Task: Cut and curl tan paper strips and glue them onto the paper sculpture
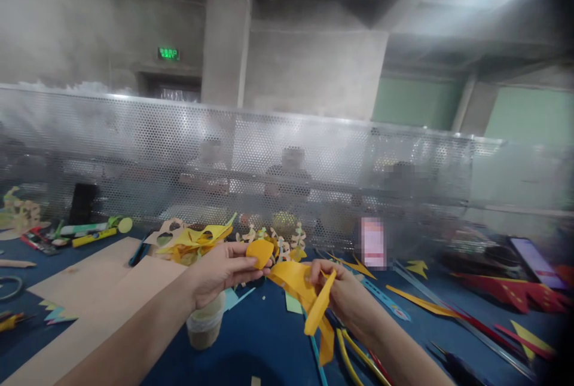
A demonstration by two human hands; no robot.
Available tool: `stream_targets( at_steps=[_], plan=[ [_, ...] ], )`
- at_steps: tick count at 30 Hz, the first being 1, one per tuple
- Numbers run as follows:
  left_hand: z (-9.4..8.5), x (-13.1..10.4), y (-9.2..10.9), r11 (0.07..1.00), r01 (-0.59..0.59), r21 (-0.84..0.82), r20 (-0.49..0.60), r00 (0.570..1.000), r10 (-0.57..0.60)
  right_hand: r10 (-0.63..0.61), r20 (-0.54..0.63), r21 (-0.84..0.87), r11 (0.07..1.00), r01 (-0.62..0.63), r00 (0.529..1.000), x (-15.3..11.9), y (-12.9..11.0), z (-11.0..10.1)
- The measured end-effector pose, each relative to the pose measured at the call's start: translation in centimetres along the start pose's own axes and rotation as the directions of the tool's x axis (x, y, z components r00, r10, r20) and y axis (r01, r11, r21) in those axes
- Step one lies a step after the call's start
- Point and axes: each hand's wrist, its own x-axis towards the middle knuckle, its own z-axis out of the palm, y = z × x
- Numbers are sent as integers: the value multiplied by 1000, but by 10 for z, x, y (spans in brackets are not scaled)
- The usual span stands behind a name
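A green exit sign (168, 53) is glowing on the concrete wall (156, 15). A perforated metal screen (112, 126) is running along behind the table (249, 335), with a person (288, 183) showing through blurrily. A lit phone (373, 244) is standing before it; a yellow marker (93, 238) is lying at left, near a black upright object (83, 203).

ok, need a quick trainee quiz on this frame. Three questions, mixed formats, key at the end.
1. Multiple choice: what colour is the tabletop? A) red B) white C) blue
2. True or false: the left hand holds a small orange-yellow piece.
3. Fill in: the larger yellow piece, with its hanging strips, is held in the ____ hand.

Key:
1. C, blue.
2. True; it is held at the fingertips.
3. Right; the right hand grips it near its upper edge.
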Motion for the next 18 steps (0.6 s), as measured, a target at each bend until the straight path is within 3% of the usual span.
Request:
stream_targets(
  at_steps=[11, 18],
  plan=[
    [8, -6, 5, 989, -45, 143, -95, 994, 59, 108, 40, -189, 977, -99, 993, 5, 15, -4],
    [4, -3, 1, 984, -53, 169, -106, 992, 72, 94, 260, -317, 948, -7, 961, -1, 14, -3]
  ],
)
